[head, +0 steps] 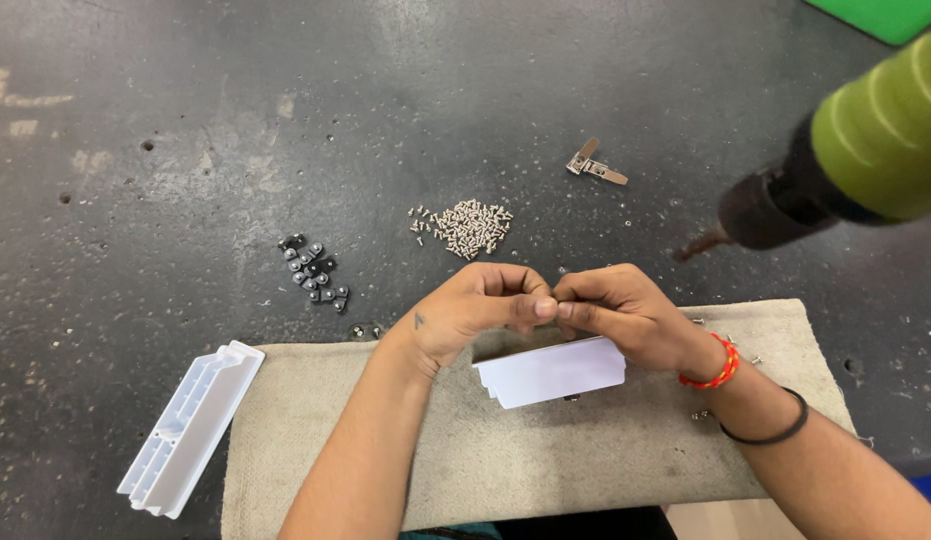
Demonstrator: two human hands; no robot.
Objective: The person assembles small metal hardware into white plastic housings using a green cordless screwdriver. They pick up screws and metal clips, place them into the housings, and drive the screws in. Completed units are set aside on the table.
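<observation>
Leftmost, a long white plastic housing [191, 430] lay half off the beige cloth [546, 460], its long axis running from lower left to upper right. Between our wrists, a shorter white plastic piece [552, 371] sat on the cloth, long axis nearly left-right, tilted slightly up to the right. Our left hand [471, 312] and right hand [626, 315] met fingertip to fingertip above it, pinching something too small to identify. A green power drill [846, 160] hung at upper right, pointing left.

Second white plastic housing [191, 430], black clips [314, 273], metal bracket [596, 166], green drill [836, 165] above dark floor [186, 120]
</observation>
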